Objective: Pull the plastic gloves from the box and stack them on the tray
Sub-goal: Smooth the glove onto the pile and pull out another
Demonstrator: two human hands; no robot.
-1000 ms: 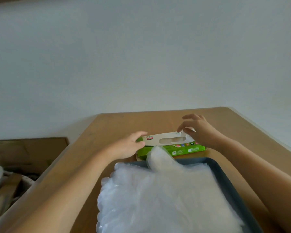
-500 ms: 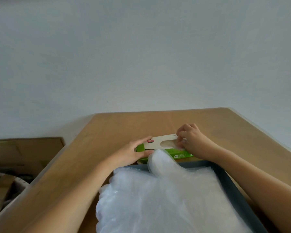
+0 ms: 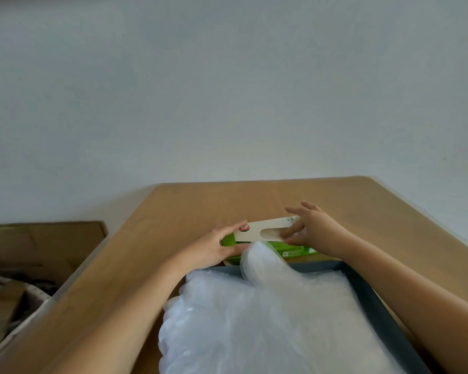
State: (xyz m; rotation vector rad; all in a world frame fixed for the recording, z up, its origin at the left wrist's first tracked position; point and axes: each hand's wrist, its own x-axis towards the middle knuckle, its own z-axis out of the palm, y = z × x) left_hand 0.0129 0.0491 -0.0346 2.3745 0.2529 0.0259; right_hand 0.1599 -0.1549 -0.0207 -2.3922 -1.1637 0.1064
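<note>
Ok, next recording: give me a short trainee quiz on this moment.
1. True or false: the plastic gloves lie piled on the dark tray.
2. Fill in: the right hand has its fingertips at the ____ in the top of the box.
3. Which hand holds the end of the box between thumb and fingers? A) left hand B) right hand C) neither

Key: 1 true; 2 slot; 3 A.
</note>
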